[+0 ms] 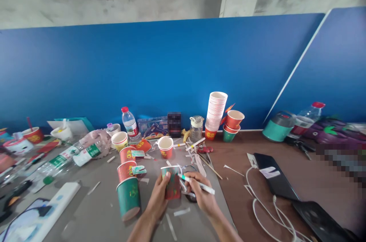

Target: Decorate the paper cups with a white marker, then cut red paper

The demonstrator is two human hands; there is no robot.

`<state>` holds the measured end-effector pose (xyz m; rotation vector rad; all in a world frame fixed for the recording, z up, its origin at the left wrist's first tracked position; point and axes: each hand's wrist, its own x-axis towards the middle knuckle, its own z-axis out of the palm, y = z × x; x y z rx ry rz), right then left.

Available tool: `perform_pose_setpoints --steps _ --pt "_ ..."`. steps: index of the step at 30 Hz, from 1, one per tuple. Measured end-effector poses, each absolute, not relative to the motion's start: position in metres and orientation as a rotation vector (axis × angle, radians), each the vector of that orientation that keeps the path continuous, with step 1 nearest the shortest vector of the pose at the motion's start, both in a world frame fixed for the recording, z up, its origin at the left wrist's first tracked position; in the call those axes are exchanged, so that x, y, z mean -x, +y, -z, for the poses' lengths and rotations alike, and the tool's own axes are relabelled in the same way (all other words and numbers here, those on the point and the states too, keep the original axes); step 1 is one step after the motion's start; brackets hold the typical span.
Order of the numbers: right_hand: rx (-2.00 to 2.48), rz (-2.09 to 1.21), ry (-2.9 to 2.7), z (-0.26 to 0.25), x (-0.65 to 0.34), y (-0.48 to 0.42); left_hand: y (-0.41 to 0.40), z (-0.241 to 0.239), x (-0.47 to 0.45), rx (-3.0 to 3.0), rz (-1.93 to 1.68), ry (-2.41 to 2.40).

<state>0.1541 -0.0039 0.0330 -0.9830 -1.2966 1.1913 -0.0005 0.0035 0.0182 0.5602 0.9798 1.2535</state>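
In the middle of the desk my left hand point(160, 190) is wrapped round a paper cup point(173, 186), red in its lower part with green towards the top. My right hand point(201, 192) grips a white marker point(204, 187) with a green end, and its tip meets or nearly meets the right side of the cup. Left of my hands, a green paper cup point(128, 198) lies on its side, in line with red cups point(126, 172) behind it. Another red cup point(165, 147) with a white inside stands upright beyond my hands.
A tall stack of paper cups point(216, 112) stands by the blue partition point(171, 66). To the right are a black phone point(276, 177) and a white cable point(257, 205). Plastic bottles point(64, 158) and a white power strip point(61, 211) lie left. Paper scraps point(182, 211) litter the grey mat.
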Motion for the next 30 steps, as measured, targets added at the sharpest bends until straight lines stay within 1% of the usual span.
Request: perform_pose_setpoints --steps 5,9,13,17,21,25,30 --pt "0.944 -1.338 -1.334 -0.0339 -0.1543 -0.0021 0.0050 -0.0149 0.0013 -0.529 -1.260 0.973" --pt "0.984 -1.246 -1.247 -0.0379 -0.1550 -0.0023 0.0044 -0.0134 0.0016 -0.557 -1.247 0.978" --pt "0.966 -1.335 -1.299 -0.0407 -0.1555 -0.0029 0.0038 -0.0159 0.0016 -0.537 -1.245 1.000" --pt "0.979 -1.227 -1.259 -0.0396 -0.1544 -0.0030 0.0032 -0.0176 0.0011 -0.557 -1.242 0.974" --pt "0.953 -1.325 -1.317 -0.0383 -0.1532 -0.0034 0.0034 -0.0156 0.0009 -0.548 -1.258 0.979" --pt "0.954 -1.253 -1.274 -0.0408 -0.1532 -0.0037 0.0041 -0.0144 0.0006 -0.549 -1.269 0.980" --pt "0.937 -1.295 -1.312 -0.0389 -0.1542 -0.0027 0.0034 -0.0161 0.0005 -0.539 -1.271 0.984"
